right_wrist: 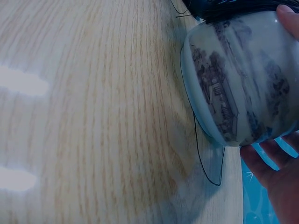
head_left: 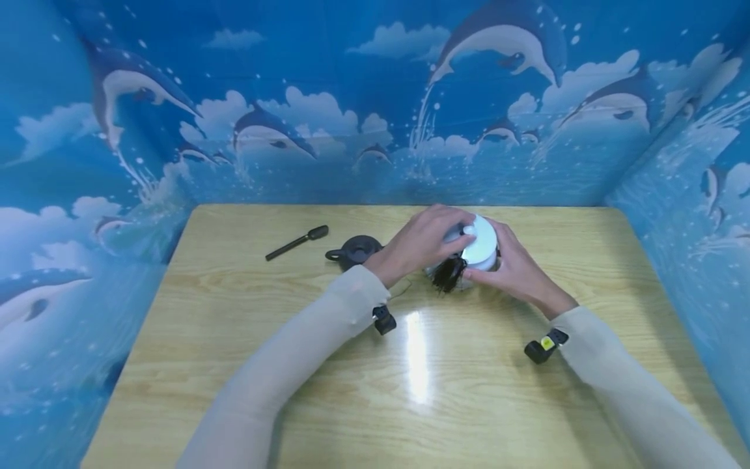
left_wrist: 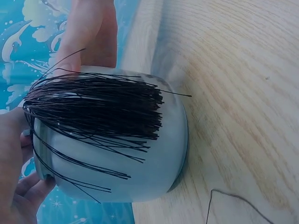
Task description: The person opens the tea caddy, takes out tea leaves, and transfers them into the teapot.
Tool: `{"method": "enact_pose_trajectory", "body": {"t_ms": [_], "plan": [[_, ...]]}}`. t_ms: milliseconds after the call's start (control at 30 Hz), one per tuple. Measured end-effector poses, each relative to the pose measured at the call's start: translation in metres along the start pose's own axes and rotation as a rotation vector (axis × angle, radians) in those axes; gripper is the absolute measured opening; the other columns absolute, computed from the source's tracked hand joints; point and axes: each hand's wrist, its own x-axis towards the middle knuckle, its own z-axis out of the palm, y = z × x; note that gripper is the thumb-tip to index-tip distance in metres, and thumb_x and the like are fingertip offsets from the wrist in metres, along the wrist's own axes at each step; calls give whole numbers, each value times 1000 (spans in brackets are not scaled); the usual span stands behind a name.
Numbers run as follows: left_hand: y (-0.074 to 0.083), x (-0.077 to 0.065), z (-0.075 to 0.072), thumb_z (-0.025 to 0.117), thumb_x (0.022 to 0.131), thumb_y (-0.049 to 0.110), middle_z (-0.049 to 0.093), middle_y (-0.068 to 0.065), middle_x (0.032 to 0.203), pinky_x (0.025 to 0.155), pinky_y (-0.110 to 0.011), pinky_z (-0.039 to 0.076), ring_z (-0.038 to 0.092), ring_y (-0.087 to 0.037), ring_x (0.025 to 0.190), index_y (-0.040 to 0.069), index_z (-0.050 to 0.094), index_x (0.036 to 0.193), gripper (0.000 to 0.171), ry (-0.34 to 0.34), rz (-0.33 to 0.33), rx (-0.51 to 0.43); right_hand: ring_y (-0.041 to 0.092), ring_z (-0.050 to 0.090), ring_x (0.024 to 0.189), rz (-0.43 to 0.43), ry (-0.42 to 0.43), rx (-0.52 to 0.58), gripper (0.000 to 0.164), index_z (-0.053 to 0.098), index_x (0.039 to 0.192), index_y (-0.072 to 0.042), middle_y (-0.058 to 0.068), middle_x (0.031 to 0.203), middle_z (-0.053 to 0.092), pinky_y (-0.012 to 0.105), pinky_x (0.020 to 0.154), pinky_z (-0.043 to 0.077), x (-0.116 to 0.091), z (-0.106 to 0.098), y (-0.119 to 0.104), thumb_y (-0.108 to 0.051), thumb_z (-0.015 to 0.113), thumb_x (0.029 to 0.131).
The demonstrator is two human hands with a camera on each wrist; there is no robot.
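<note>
A rounded white ceramic jar (right_wrist: 252, 79) with a grey painted landscape stands at the table's far side, its white lid (head_left: 482, 242) on top. My left hand (head_left: 424, 238) reaches over it, thumb and fingers curled about the lid near the knob (head_left: 469, 230). The right hand (head_left: 515, 264) grips the jar's side, thumb in front and fingers behind. A bundle of thin black strands (left_wrist: 98, 107) drapes from the lid's edge down the jar's side, just below my left thumb. Whether the left fingers also hold the strands' upper end is hidden.
A small dark teapot-like vessel (head_left: 359, 249) without a visible lid sits left of the jar, partly behind my left wrist. Farther left lies a black brush-like tool (head_left: 297, 243). Thin loose strands (left_wrist: 233, 195) lie on the wooden table (head_left: 328, 391). A dolphin-printed backdrop (head_left: 340, 163) surrounds the table.
</note>
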Motion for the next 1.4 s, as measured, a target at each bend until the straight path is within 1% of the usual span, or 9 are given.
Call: {"method": "enact_pose_trajectory", "body": {"t_ms": [433,533,633,667,800,900,1000,1233,1400], "plan": [[0,1,1,57,104,42,64,2,134,105,-25,42,55,-11,122,17,63,134,39,-3,0,-15,28,45,123,-5,5,14,104,21,160,-24,10,150,33,57,101,41,0,1,-1,-35,87,82],[0,2,1,57,104,41,65,2,133,104,-25,43,56,-11,122,17,64,133,38,-6,-3,-13,32,44,124,11,-6,24,102,20,161,-17,15,150,33,59,102,40,-3,-1,-20,-29,86,83],[1,3,1,57,104,41,65,3,132,103,-25,43,56,-11,121,18,64,132,38,-9,-5,-15,34,44,125,27,-11,27,102,19,160,-13,17,151,32,60,103,39,-4,-2,-25,-24,85,84],[1,3,1,57,104,41,65,3,133,104,-25,43,56,-11,121,18,64,132,38,-11,-7,-14,34,44,125,30,-11,22,102,19,160,-12,18,151,32,60,103,39,-4,-2,-25,-24,85,83],[1,3,0,57,103,41,65,3,133,103,-25,43,56,-11,121,18,64,132,38,-13,-7,-17,31,44,125,19,-4,14,104,19,160,-17,13,151,32,57,102,41,1,1,-4,-26,87,82],[1,3,-1,58,103,41,65,3,133,103,-24,43,56,-11,121,17,64,133,38,-18,-2,-13,30,44,125,16,-7,17,104,19,160,-17,13,151,32,56,101,41,2,1,-3,-26,87,82],[1,4,-1,58,103,42,65,3,132,103,-25,43,56,-11,121,17,63,134,40,-29,0,-4,31,44,124,19,-11,26,102,19,160,-15,14,150,32,56,102,41,0,0,-9,-24,86,83],[1,5,-4,58,103,44,65,4,132,102,-26,45,56,-11,120,18,62,136,43,-59,-5,5,35,43,125,-27,-29,82,96,20,157,-4,21,150,30,59,102,39,-7,-4,-40,-15,82,85],[1,6,-5,57,103,44,65,4,132,102,-27,45,55,-11,121,18,63,136,42,-69,-3,7,35,43,125,-23,-30,75,95,20,157,-3,21,149,31,60,102,39,-9,-5,-47,-15,82,86]]}}
